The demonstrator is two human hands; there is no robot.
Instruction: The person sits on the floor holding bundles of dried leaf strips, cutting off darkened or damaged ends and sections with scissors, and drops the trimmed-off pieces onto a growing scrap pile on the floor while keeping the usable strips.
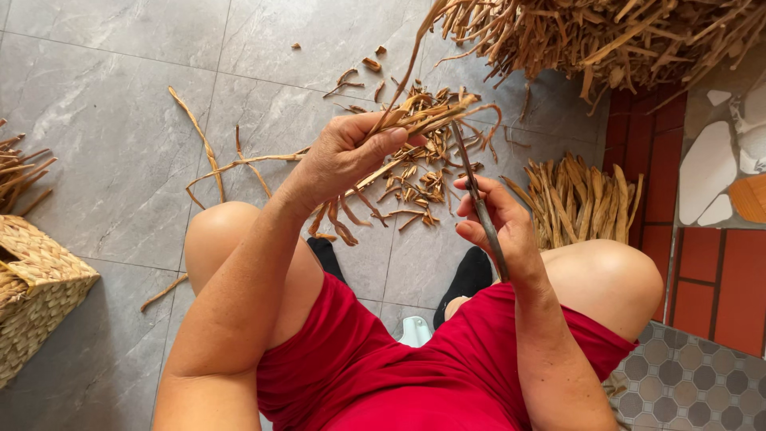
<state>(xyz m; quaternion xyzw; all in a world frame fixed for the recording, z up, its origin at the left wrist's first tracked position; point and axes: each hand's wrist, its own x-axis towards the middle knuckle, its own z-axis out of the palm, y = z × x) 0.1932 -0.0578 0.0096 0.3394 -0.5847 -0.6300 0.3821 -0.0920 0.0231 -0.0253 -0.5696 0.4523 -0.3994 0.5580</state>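
My left hand (347,156) is closed tight round a bunch of dried stalks (423,112), held up over the litter of trimmed scraps (411,187) on the grey tiled floor (112,96), and my right hand (499,227) is curled round a thin dark blade (472,187) whose tip reaches up to that bunch. A neat bundle of cut strips (578,199) lies just right of the scraps, so I judge some is done. The big heap of raw stalks (606,36) beyond the scraps looks barely dented, so most is left.

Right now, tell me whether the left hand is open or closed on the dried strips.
Closed. The left hand grips the dried strips, fingers curled over them, ends sticking out both sides. The right hand holds a thin blade.
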